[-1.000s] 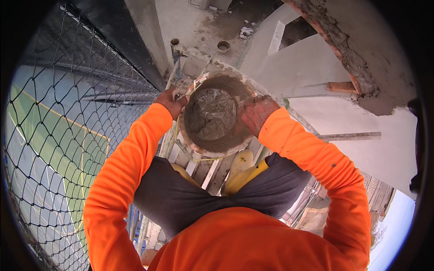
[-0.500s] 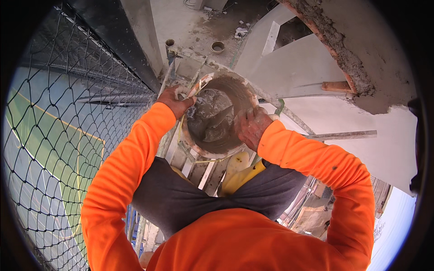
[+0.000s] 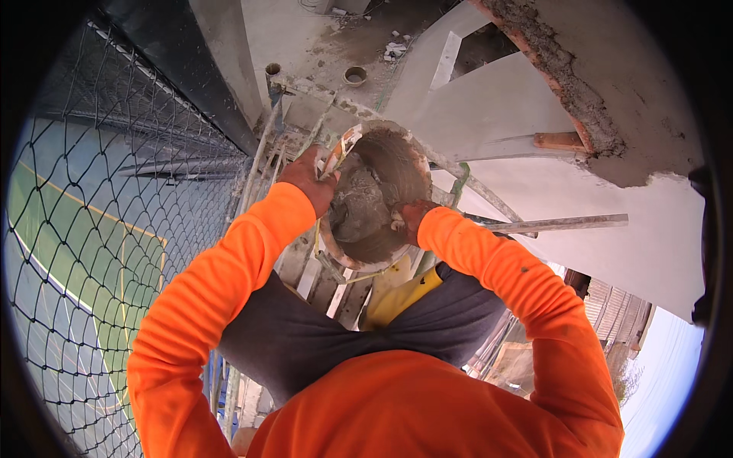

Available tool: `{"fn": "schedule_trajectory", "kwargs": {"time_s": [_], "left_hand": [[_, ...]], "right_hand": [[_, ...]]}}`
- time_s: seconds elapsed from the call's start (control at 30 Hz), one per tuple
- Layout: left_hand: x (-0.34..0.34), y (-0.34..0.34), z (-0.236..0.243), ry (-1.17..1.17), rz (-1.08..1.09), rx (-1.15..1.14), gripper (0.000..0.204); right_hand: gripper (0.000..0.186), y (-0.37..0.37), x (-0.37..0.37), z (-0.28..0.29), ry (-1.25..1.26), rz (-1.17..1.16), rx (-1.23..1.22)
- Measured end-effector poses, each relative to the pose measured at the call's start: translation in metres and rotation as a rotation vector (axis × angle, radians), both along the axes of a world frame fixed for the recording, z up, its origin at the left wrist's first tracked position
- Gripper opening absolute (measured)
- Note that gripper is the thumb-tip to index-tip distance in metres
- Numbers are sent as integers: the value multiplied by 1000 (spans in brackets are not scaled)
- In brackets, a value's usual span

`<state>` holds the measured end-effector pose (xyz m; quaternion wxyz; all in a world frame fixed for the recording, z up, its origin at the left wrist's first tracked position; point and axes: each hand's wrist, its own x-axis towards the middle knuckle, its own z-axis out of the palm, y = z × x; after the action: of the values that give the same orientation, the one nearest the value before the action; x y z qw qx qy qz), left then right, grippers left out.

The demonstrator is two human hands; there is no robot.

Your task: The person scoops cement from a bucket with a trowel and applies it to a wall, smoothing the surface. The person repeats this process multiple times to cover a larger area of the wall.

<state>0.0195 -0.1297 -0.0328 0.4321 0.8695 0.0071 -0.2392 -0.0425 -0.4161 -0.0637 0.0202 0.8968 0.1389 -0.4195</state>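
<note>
A round mortar-crusted bucket holding wet grey mortar stands between my booted feet and me, on the scaffold. My left hand is closed on its left rim, beside a pale cord or strip. My right hand is closed at the inside of the bucket's right side, low by the mortar; what its fingers grip is too unclear to name. A yellow boot shows below the bucket.
Chain-link netting runs along my left, above a painted court. Scaffold bars cross at my right beside a plastered wall with a rough edge and wooden piece. A small pail and rubble lie on the floor beyond.
My right hand has moved down and left into the bucket. My left hand stays on the rim, its wrist turned more over it. The bucket appears tilted differently.
</note>
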Motion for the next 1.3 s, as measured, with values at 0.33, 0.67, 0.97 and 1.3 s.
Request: {"fn": "schedule_trajectory", "kwargs": {"time_s": [0.33, 0.67, 0.97, 1.3], "left_hand": [[1, 1, 0, 16, 24, -65, 74], [1, -1, 1, 20, 14, -11, 69], [-1, 5, 6, 98, -68, -63, 65], [2, 12, -2, 159, -16, -24, 70]], "right_hand": [[50, 35, -13, 97, 92, 145, 122], [50, 34, 56, 72, -362, 407, -250], [61, 5, 2, -14, 197, -145, 31], [58, 47, -39, 15, 359, -710, 415]]}}
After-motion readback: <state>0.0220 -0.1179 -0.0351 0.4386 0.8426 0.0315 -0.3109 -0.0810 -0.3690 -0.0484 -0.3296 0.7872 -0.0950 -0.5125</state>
